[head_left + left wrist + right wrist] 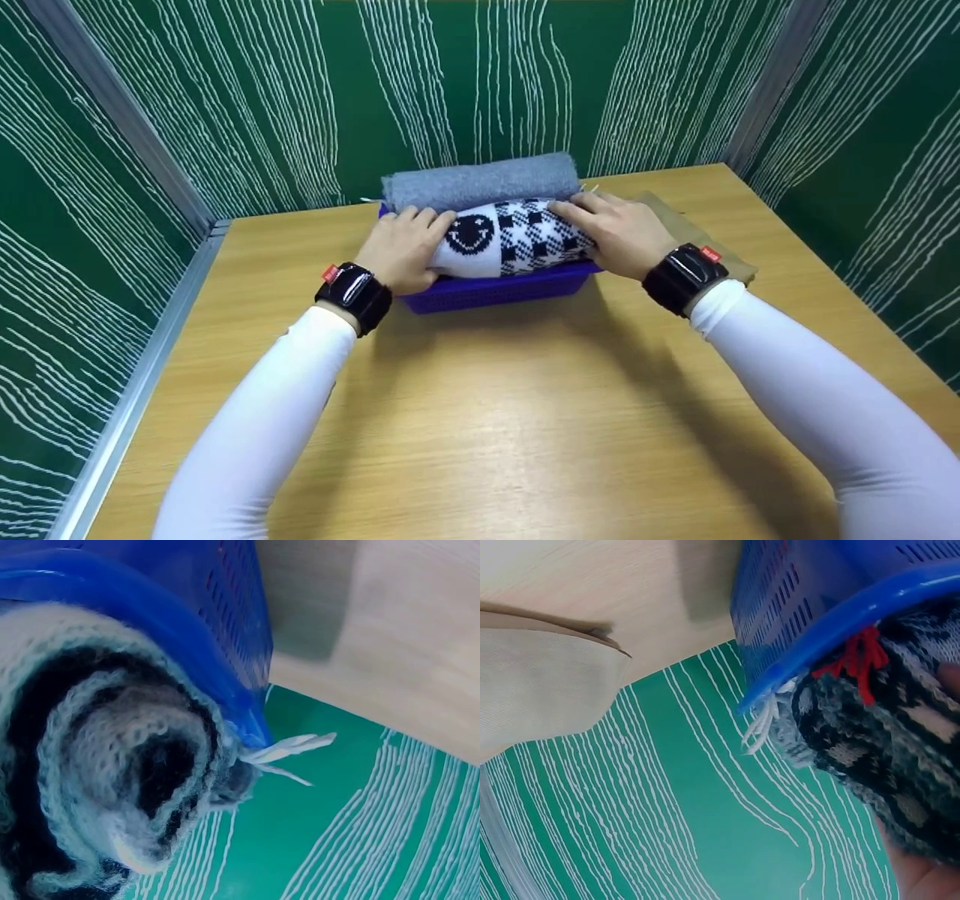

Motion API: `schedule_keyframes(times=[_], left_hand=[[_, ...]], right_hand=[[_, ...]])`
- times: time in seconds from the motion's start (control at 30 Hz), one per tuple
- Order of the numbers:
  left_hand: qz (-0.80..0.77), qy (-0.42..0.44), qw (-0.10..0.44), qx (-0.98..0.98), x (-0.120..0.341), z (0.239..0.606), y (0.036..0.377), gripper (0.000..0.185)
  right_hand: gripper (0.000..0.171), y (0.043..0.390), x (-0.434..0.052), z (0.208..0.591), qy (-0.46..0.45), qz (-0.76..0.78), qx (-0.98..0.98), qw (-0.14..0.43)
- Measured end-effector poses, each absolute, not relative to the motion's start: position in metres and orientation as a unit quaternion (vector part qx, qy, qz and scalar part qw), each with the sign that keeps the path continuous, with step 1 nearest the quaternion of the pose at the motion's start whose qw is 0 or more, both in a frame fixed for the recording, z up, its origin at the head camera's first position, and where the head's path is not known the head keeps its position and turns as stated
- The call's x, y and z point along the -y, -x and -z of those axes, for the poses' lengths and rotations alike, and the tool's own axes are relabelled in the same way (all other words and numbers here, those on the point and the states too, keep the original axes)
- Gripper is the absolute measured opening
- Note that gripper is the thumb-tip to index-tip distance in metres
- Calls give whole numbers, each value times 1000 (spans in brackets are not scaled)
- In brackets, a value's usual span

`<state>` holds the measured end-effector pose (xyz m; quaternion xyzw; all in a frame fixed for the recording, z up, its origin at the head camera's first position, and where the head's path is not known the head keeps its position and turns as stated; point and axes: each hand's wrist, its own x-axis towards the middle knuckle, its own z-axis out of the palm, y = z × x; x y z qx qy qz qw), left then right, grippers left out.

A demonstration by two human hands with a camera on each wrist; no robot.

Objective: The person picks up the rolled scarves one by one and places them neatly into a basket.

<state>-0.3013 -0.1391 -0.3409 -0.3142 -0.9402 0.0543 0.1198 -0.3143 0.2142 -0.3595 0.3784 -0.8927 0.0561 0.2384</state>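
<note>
Here we see both hands on a rolled black-and-white knitted scarf [514,236] lying in a blue plastic basket [499,291] on a wooden table [480,420]. The left hand [401,247] curls its fingers over the roll's left end; the right hand [619,229] cups the right end. A rolled grey scarf [480,182] lies just behind, and a beige cloth [705,240] rests right of the basket.
</note>
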Motion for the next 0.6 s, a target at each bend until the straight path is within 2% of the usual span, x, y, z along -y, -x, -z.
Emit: schedule_keyframes(times=[0.33,0.6], left_hand=[[-76,322,110,937,141,348,308,78],[-72,326,87,939,145,351,312,85]], right_hand=[[71,320,-211,364,-376,-31,897,231],[78,321,-211,367,-368,-43,908,194]])
